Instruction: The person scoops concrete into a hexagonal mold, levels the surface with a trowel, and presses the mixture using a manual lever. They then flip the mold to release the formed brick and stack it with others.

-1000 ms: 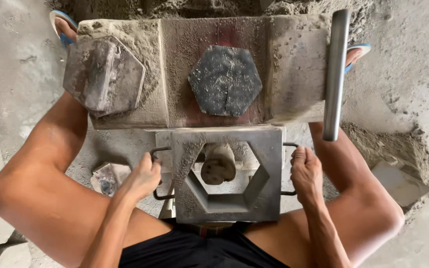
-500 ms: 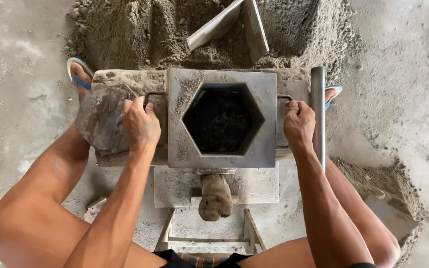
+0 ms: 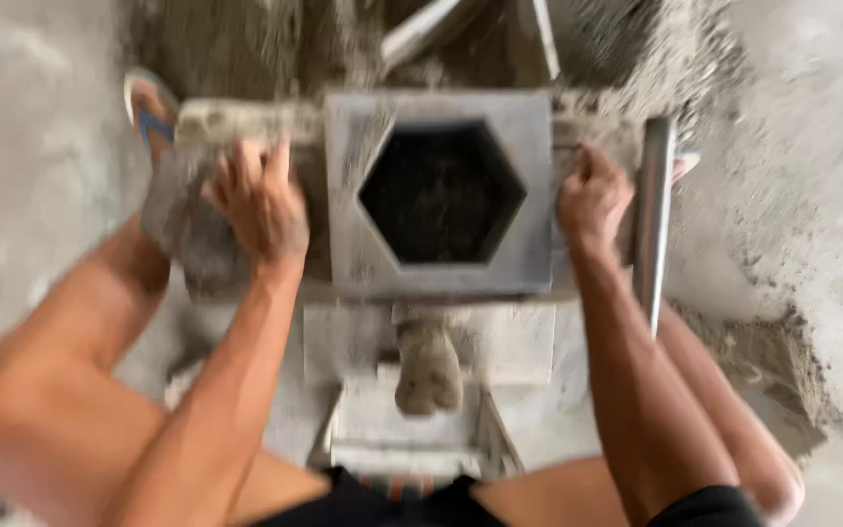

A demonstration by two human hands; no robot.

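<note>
The view is blurred by motion. A square grey metal mould [image 3: 345, 265] with a dark hexagonal opening sits on a cement-caked stand. My left hand [image 3: 260, 207] grips the handle on the mould's left side, next to a grey hexagonal block [image 3: 180, 234]. On the mould's right side, my right hand [image 3: 592, 200] is clenched on the other handle. Just right of that hand stands a metal lever bar [image 3: 654, 220].
A cement-crusted knob [image 3: 428, 369] sticks up from the frame below the mould, between my knees. A heap of grey sand mix [image 3: 246, 44] with a shovel blade [image 3: 461, 27] lies beyond. A foot in a blue sandal [image 3: 148, 115] is at the left.
Over the last second the mould went from near my lap up onto the stand. Both hands have stayed on its handles since, and the view has moved closer and blurred.
</note>
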